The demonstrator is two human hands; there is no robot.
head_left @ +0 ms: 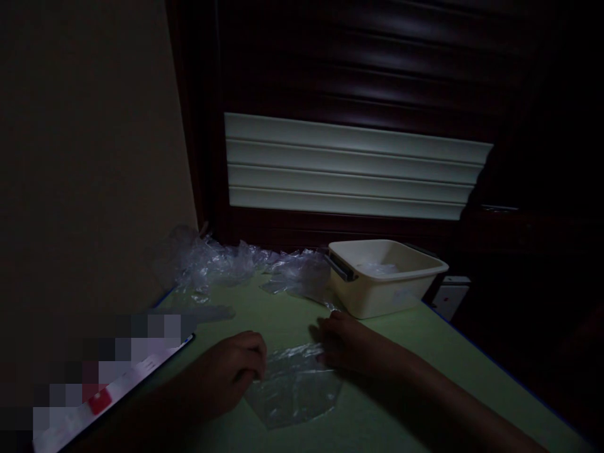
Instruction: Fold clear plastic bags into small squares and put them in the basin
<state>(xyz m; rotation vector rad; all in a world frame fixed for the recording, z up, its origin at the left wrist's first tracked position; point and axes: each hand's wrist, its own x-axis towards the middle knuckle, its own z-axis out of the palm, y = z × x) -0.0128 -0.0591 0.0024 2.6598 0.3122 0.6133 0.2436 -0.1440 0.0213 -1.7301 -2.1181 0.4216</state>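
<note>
A clear plastic bag (pixel 295 387) lies flat on the green table (pixel 425 352) in front of me. My left hand (pixel 226 374) rests at the bag's left edge with its fingers curled onto the plastic. At the bag's upper right corner my right hand (pixel 344 343) pinches the plastic, fingers closed. The room is dim, so fine detail of the fingers is hard to see.
A pile of crumpled clear plastic bags (pixel 236 264) lies at the back of the table. A cream plastic tub (pixel 384 277) with a grey handle stands at the back right. A tablet with a lit screen (pixel 104 390) leans at the left. Blinds (pixel 349 167) hang behind.
</note>
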